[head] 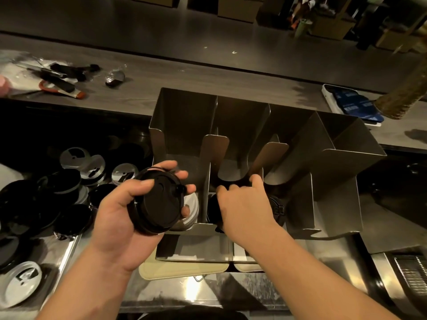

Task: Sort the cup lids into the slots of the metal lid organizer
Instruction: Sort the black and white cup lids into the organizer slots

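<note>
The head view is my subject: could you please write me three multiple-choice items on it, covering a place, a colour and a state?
1. Where does the loose lid pile lie? A left of the organizer; B behind it; C right of it.
2. What colour are the held lids in the left hand? A white; B red; C black.
3. What is the right hand doing? A hanging at the side; B reaching into the organizer; C holding a cup.
Answers: 1 A, the pile sits on the tray to the left. 2 C, the gripped stack is black. 3 B, the hand is down in a slot.
</note>
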Motion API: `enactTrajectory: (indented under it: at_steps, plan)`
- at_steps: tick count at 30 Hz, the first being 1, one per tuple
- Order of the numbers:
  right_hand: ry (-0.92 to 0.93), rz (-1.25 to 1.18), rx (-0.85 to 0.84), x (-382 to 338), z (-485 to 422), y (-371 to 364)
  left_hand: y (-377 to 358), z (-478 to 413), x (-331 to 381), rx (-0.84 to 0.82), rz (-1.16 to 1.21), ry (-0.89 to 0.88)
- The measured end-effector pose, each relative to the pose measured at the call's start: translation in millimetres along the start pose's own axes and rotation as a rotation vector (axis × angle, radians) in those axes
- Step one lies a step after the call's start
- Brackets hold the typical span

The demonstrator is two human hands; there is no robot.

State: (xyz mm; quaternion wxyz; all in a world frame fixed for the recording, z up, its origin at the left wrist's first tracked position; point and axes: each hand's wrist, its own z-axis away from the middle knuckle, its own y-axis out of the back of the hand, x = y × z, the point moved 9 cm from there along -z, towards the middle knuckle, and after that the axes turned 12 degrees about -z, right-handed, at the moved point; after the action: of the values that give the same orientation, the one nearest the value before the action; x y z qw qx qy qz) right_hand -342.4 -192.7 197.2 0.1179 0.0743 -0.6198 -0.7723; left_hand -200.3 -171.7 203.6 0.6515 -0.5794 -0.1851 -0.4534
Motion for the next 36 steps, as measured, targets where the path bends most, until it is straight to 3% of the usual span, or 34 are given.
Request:
enactTrajectory:
  at_steps: [9, 14, 16, 19, 21, 22, 24, 27, 31, 36]
  plan:
    - [0.002, 0.010, -0.055, -2, -5, 1, -9, 3, -4, -0.025, 0.031, 0.035]
    - [0.051, -0.087, -0.044, -1, 0, 10, -28, 9, -5, -0.107, 0.201, 0.050]
    - [0.031, -0.265, 0.015, 6, 5, 21, -34, 10, -7, -0.156, 0.270, 0.068]
    - [-0.046, -0.756, 0.345, 28, 33, 56, -44, 11, -8, -0.245, 0.339, 0.067]
    - [-0.100, -1.115, 0.526, 38, 59, 68, -45, 9, -8, -0.215, 0.321, 0.011]
    - [-0.125, -1.284, 0.535, 36, 67, 67, -44, 7, -8, -0.169, 0.293, -0.029]
    - [-0.137, -1.521, 0.373, 19, 73, 56, -41, 6, -7, -0.059, 0.168, -0.137]
    - [-0.095, -1.576, 0.065, -9, 71, 35, -46, 10, 5, -0.002, -0.206, -0.329]
    - [-0.192, -1.944, -0.004, -5, 72, 18, -61, 14, 10, -0.073, -0.536, -0.449]
    - [-0.204, -2.218, -0.167, -13, 75, 22, -67, 18, 7, -0.107, -0.541, -0.470]
